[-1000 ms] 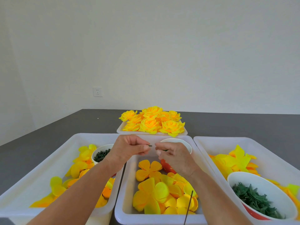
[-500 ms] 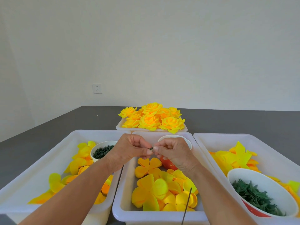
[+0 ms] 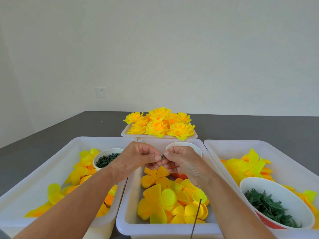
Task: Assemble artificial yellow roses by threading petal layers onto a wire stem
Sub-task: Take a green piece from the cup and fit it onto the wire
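Green piece [image 3: 162, 156] pinched between left hand [image 3: 136, 161], right hand [image 3: 183, 163] fingertips

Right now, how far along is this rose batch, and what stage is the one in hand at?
Done: a pile of finished roses fills the far tray. In hand: the left hand and right hand pinch a small green piece between their fingertips above the middle bin; no petal is on it. A thin wire pokes up at the near edge. Left: many loose petal layers lie unthreaded in the bins.
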Available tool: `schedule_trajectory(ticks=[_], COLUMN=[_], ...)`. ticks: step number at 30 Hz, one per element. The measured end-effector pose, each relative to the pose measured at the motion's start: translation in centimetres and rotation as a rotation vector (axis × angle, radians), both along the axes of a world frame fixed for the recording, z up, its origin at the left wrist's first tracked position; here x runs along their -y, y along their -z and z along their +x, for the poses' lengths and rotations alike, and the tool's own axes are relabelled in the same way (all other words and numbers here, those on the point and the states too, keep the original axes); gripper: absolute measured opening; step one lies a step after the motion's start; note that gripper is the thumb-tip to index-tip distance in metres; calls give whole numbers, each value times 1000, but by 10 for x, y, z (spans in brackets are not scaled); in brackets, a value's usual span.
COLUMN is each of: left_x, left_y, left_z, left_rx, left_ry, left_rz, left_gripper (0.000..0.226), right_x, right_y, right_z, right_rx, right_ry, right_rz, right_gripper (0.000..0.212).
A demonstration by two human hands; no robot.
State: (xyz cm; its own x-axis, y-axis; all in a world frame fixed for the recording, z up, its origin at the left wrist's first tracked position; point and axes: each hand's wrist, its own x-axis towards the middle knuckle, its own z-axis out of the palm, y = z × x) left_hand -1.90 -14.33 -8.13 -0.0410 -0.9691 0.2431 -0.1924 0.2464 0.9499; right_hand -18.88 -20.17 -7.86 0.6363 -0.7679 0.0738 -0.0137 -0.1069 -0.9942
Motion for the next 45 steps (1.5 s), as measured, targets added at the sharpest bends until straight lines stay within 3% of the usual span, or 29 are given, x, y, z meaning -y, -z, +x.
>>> schedule_trajectory(ticks=[26, 38, 45], left_x=[1, -2, -5], left_y=[2, -3, -11], left_z=[0, -2, -13], left_rx=[54, -10, -53], left_ry=[4, 0, -95], left_rz=[8, -29, -84], left_gripper=[11, 15, 13], right_x=[3, 4, -4], right_y=[1, -3, -14], right_z=[-1, -2, -7], right_rx=[45, 162, 287], right_ry=[-22, -46, -35], right_rz=[302, 505, 485], right_gripper=[3, 10, 9])
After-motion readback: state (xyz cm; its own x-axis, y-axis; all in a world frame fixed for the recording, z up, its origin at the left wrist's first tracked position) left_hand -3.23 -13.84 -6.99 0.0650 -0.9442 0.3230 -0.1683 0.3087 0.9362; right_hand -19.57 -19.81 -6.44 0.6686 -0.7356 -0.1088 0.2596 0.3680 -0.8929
